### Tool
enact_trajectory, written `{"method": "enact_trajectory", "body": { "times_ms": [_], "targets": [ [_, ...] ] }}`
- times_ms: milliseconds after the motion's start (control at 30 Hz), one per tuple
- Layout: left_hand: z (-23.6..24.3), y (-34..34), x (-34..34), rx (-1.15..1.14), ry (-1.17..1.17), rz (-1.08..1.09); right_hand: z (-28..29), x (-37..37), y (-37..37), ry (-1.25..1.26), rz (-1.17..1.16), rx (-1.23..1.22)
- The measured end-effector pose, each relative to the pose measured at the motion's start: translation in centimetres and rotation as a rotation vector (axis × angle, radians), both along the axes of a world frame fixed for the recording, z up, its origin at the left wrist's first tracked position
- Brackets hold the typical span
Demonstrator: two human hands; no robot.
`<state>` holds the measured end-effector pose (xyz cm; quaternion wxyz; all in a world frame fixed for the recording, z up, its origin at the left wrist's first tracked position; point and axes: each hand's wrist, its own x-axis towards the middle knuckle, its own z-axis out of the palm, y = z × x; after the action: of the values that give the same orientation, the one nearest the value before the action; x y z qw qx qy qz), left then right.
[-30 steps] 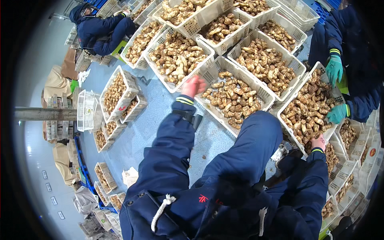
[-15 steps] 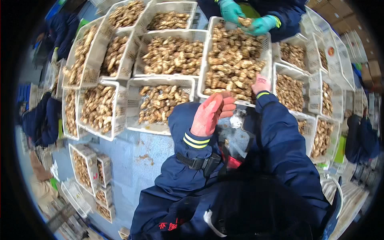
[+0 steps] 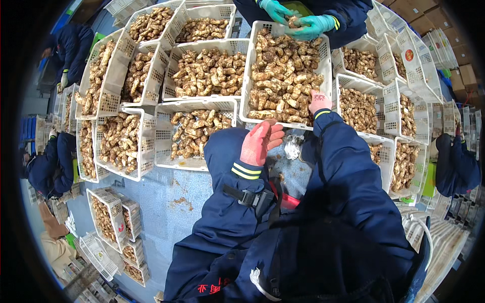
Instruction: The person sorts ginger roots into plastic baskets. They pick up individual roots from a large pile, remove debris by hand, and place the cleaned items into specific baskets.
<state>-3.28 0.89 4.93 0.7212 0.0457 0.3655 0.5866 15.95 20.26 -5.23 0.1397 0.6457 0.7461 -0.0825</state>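
My left hand (image 3: 259, 143), in a pink glove, is held palm up with its fingers stretched out and nothing in it, just off the near edge of a white plastic crate (image 3: 246, 81). That crate is heaped with stubby brown-and-cream mushrooms (image 3: 285, 76). Inside its near right corner, my right hand (image 3: 319, 101), gloved in pink too, reaches down at the mushrooms. Its fingers are hidden, so whether they grip a mushroom does not show. Across the crate, a co-worker's teal-gloved hands (image 3: 309, 27) hold a mushroom above the far end.
More white crates of mushrooms stand to the left (image 3: 204, 73) and right (image 3: 359, 106). Smaller filled crates (image 3: 103, 217) sit on the blue floor (image 3: 166, 217) at lower left. Crumpled pale plastic (image 3: 293, 147) lies below the middle crate. Other people (image 3: 53, 159) are at the sides.
The whole view has shifted slightly, with crates and hands now a little further left. My left hand stays palm up, and my right hand remains at the crate's near right corner.
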Motion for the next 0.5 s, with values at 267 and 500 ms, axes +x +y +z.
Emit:
{"method": "enact_trajectory", "body": {
  "times_ms": [267, 500],
  "targets": [
    [-1.2, 0.4, -0.1, 0.049, -0.080, -0.008, 0.9, -0.1, 1.7, 0.090, -0.101, 0.079],
    [-0.5, 1.1, 0.1, 0.188, 0.413, 0.056, 12.8, 1.0, -1.4, 1.617, -0.527, -0.971]
  ]
}}
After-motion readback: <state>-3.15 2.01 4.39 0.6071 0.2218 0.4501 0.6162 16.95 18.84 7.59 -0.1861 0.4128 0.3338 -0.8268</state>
